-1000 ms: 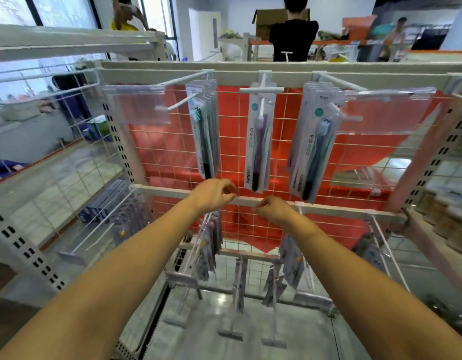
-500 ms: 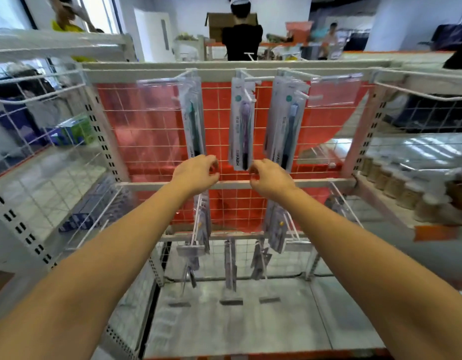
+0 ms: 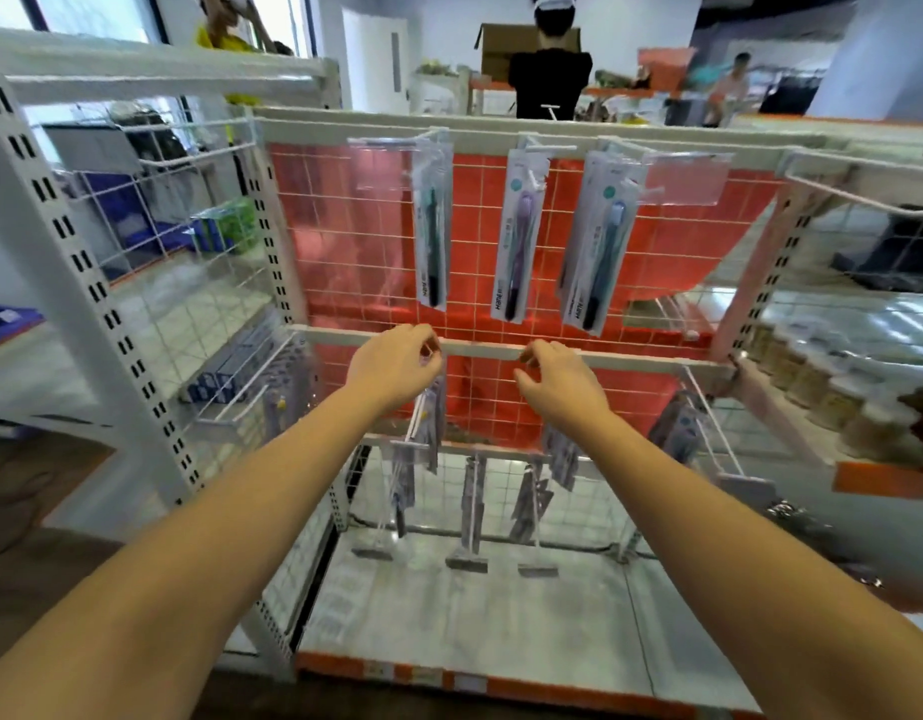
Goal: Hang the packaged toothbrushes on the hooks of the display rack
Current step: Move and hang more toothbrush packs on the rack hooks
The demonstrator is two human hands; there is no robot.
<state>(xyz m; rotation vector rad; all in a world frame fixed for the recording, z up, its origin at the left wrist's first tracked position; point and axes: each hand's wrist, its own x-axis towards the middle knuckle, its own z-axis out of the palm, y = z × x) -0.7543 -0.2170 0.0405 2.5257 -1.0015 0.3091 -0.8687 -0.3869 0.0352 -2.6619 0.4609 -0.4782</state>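
Observation:
Three packaged toothbrushes hang on the top hooks of the rack before the red grid panel [image 3: 345, 241]: a green one [image 3: 432, 236], a purple one [image 3: 519, 241] and a blue one [image 3: 597, 246]. My left hand [image 3: 397, 368] hovers at the middle crossbar [image 3: 488, 349], fingers loosely curled over a hook from which more packages [image 3: 431, 415] hang. My right hand [image 3: 558, 379] is just right of it, in front of the same bar, fingers loosely curled and holding nothing. Other packages [image 3: 560, 457] hang below the right wrist, and more packs [image 3: 472, 504] hang on the lowest row.
Jars [image 3: 812, 376] line a shelf at the right. Blue boxes [image 3: 225, 374] lie on the left wire shelf behind a perforated upright [image 3: 85, 283]. The grey bottom shelf [image 3: 475, 621] lies under the hooks. A person in black [image 3: 550, 75] stands behind the rack.
The view has pulled back from the rack and turned. Both hands have come slightly off the middle crossbar, and their fingers have loosened.

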